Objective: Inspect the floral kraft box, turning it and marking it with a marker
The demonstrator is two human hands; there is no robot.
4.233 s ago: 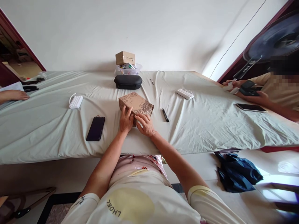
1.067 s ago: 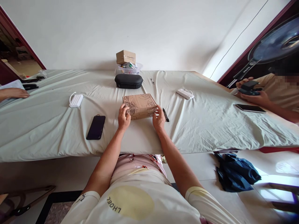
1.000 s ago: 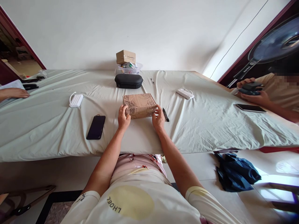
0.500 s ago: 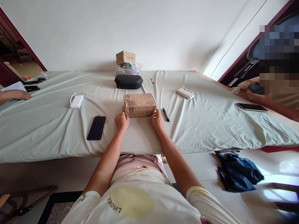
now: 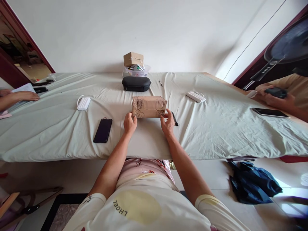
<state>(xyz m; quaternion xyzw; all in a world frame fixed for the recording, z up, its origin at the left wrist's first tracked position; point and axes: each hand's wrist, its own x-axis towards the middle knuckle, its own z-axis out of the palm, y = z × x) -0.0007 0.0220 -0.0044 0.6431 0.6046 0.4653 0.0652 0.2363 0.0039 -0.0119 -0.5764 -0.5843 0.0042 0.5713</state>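
Observation:
A brown cardboard box (image 5: pixel 149 107) with dark scribbled loops on its faces is tilted up at the middle of the cloth-covered table (image 5: pixel 149 141). My left hand (image 5: pixel 130 123) grips its lower left corner, fingers partly hidden behind it. At the lower right corner, my right hand (image 5: pixel 167 123) pinches the box between thumb and fingers. A black marker (image 5: pixel 175 119) lies just right of that hand, partly covered by it. To the left of my left hand rests a dark smartphone (image 5: pixel 103 130).
Behind the box sits a black zip case (image 5: pixel 136 84), with a plastic tub (image 5: pixel 136 72) and small carton (image 5: pixel 133 59) beyond. White power banks (image 5: pixel 84 103) flank the box on both sides. One person's hand (image 5: pixel 27 95) is far left; another person holds a dark device (image 5: pixel 276 92) at right.
The box has tipped, showing less of its top and a different slant of its front. Both hands have shifted with it. The whole view has moved slightly.

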